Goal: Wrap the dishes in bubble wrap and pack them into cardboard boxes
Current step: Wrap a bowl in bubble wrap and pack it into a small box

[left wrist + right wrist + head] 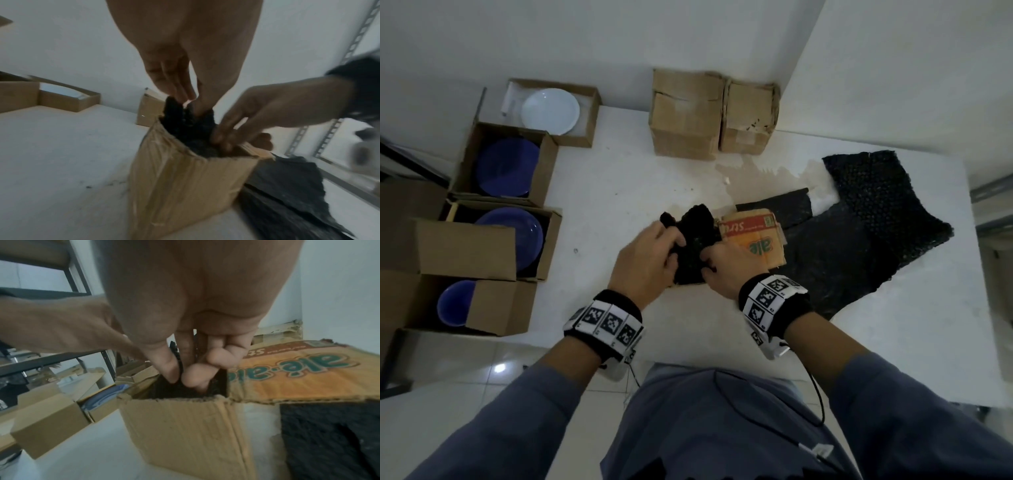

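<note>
Tucking the wrapped dish into the box

Both hands, left hand (645, 255) and right hand (724, 265), pinch the black bubble-wrapped bundle (693, 240) at frame centre (soft, light, fragile inside) in the open brown cardboard box (185, 186); hold its top folds.

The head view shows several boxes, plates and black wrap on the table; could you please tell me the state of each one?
Printed box: open, flap folded out, black bundle going in.
Black bundle: sticking out of the printed box, gripped by the left hand and right hand.
White plate: unwrapped, in an open box.
Blue plates: unwrapped, in open boxes.
Two plain boxes: closed.
Bubble wrap sheets: spread loose on the table.
</note>
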A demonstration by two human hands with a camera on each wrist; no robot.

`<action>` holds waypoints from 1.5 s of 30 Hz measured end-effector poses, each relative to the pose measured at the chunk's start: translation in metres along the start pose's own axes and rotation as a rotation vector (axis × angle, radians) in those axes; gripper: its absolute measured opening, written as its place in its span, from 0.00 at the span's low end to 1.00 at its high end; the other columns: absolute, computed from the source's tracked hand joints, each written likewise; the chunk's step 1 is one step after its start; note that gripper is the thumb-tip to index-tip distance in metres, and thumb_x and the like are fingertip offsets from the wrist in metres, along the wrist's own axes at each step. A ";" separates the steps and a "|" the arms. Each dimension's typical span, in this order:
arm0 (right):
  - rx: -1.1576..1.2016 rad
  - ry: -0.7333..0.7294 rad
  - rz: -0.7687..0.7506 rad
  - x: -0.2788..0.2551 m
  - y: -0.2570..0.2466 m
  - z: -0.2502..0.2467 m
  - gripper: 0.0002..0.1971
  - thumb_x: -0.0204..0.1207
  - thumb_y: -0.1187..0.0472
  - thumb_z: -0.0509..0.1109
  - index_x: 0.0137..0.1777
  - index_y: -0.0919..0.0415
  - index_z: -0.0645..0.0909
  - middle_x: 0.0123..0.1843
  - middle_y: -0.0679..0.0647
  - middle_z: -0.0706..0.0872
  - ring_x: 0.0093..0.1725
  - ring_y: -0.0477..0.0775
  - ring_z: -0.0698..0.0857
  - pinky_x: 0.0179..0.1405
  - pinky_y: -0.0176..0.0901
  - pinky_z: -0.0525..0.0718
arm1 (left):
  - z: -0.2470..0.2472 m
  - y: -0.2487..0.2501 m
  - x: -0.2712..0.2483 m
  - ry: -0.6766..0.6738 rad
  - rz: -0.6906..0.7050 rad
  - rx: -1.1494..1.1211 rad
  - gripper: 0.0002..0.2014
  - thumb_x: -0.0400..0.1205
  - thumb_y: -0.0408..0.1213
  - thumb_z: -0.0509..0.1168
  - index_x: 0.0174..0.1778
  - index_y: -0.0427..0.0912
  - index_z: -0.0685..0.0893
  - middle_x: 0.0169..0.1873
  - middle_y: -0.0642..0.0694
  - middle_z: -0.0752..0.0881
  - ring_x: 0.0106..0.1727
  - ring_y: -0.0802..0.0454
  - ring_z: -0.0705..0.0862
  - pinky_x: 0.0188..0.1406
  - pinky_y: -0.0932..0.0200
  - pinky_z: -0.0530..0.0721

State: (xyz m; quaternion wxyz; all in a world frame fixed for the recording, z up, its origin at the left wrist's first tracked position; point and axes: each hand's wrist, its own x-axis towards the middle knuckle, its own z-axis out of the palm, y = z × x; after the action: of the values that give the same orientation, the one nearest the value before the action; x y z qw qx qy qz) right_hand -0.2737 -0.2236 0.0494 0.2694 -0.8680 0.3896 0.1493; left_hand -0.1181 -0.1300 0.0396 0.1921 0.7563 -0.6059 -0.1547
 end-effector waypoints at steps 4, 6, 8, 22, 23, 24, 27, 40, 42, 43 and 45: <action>-0.026 -0.044 0.021 0.005 -0.009 0.003 0.12 0.77 0.62 0.66 0.60 0.62 0.80 0.56 0.61 0.82 0.54 0.66 0.84 0.42 0.50 0.79 | 0.024 0.012 -0.007 -0.311 -0.040 0.138 0.15 0.79 0.35 0.64 0.61 0.47 0.84 0.58 0.46 0.82 0.57 0.42 0.82 0.48 0.48 0.83; -0.030 -0.058 0.063 0.006 -0.013 0.004 0.12 0.78 0.60 0.66 0.59 0.63 0.79 0.56 0.62 0.82 0.54 0.66 0.84 0.41 0.49 0.77 | 0.031 0.013 -0.004 -0.328 -0.082 0.237 0.17 0.79 0.38 0.62 0.65 0.47 0.81 0.62 0.45 0.80 0.61 0.42 0.81 0.51 0.49 0.76; -0.020 -0.050 0.094 0.005 -0.016 0.005 0.13 0.77 0.59 0.66 0.59 0.63 0.79 0.56 0.62 0.82 0.56 0.66 0.83 0.43 0.49 0.78 | 0.035 0.012 -0.001 -0.327 -0.125 0.275 0.19 0.80 0.40 0.62 0.67 0.46 0.78 0.64 0.45 0.78 0.63 0.43 0.79 0.54 0.48 0.74; -0.091 -0.066 0.100 0.007 -0.025 -0.009 0.10 0.81 0.55 0.64 0.50 0.62 0.77 0.47 0.60 0.78 0.50 0.65 0.84 0.40 0.48 0.78 | 0.040 0.010 0.011 -0.435 -0.154 0.167 0.35 0.83 0.38 0.61 0.85 0.45 0.55 0.80 0.41 0.64 0.69 0.36 0.76 0.48 0.45 0.81; -0.102 -0.041 0.083 0.008 -0.028 -0.009 0.09 0.80 0.56 0.63 0.49 0.62 0.77 0.47 0.60 0.79 0.49 0.66 0.84 0.40 0.49 0.79 | 0.039 0.011 0.010 -0.420 -0.139 0.183 0.31 0.83 0.38 0.60 0.84 0.45 0.59 0.78 0.41 0.68 0.67 0.37 0.78 0.44 0.48 0.80; -0.110 -0.025 0.065 0.011 -0.029 -0.009 0.09 0.80 0.56 0.63 0.50 0.63 0.77 0.49 0.60 0.81 0.50 0.66 0.85 0.41 0.49 0.79 | 0.038 0.012 0.009 -0.402 -0.128 0.199 0.28 0.83 0.38 0.60 0.81 0.46 0.65 0.74 0.42 0.72 0.64 0.39 0.80 0.40 0.51 0.78; -0.095 -0.064 0.092 0.023 -0.024 -0.003 0.20 0.79 0.56 0.64 0.67 0.66 0.73 0.63 0.63 0.78 0.58 0.68 0.83 0.44 0.52 0.78 | 0.034 0.014 0.005 -0.376 -0.134 0.236 0.20 0.82 0.37 0.61 0.71 0.44 0.74 0.66 0.43 0.76 0.56 0.41 0.82 0.36 0.54 0.71; -0.041 -0.250 0.146 0.057 -0.015 -0.008 0.08 0.78 0.57 0.65 0.46 0.62 0.73 0.47 0.62 0.79 0.40 0.60 0.77 0.41 0.49 0.80 | 0.042 0.023 0.036 -0.549 -0.290 0.352 0.25 0.83 0.42 0.60 0.77 0.41 0.66 0.70 0.42 0.75 0.66 0.41 0.80 0.60 0.47 0.75; -0.060 -0.265 0.130 0.057 -0.016 -0.009 0.07 0.80 0.59 0.64 0.45 0.62 0.72 0.47 0.62 0.78 0.38 0.58 0.75 0.40 0.48 0.77 | 0.043 0.022 0.040 -0.582 -0.302 0.352 0.26 0.84 0.43 0.59 0.77 0.41 0.65 0.72 0.41 0.75 0.68 0.41 0.78 0.64 0.44 0.73; -0.074 -0.256 0.122 0.057 -0.017 -0.009 0.06 0.80 0.60 0.64 0.45 0.62 0.72 0.48 0.62 0.78 0.40 0.59 0.76 0.41 0.49 0.77 | 0.043 0.021 0.042 -0.597 -0.317 0.322 0.26 0.84 0.42 0.59 0.78 0.41 0.65 0.73 0.41 0.74 0.69 0.40 0.77 0.66 0.41 0.72; -0.084 -0.212 0.112 0.056 -0.020 -0.013 0.06 0.80 0.61 0.64 0.45 0.62 0.71 0.47 0.60 0.76 0.45 0.62 0.77 0.44 0.50 0.80 | 0.043 0.018 0.045 -0.623 -0.347 0.250 0.27 0.85 0.42 0.58 0.80 0.41 0.62 0.75 0.41 0.71 0.72 0.39 0.74 0.71 0.36 0.69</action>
State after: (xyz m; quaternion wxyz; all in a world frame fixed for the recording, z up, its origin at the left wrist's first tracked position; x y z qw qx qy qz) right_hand -0.2208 -0.2534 0.0404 0.2636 -0.8349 0.4001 0.2710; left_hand -0.1437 -0.1816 0.0100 -0.1244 0.7820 -0.5122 -0.3326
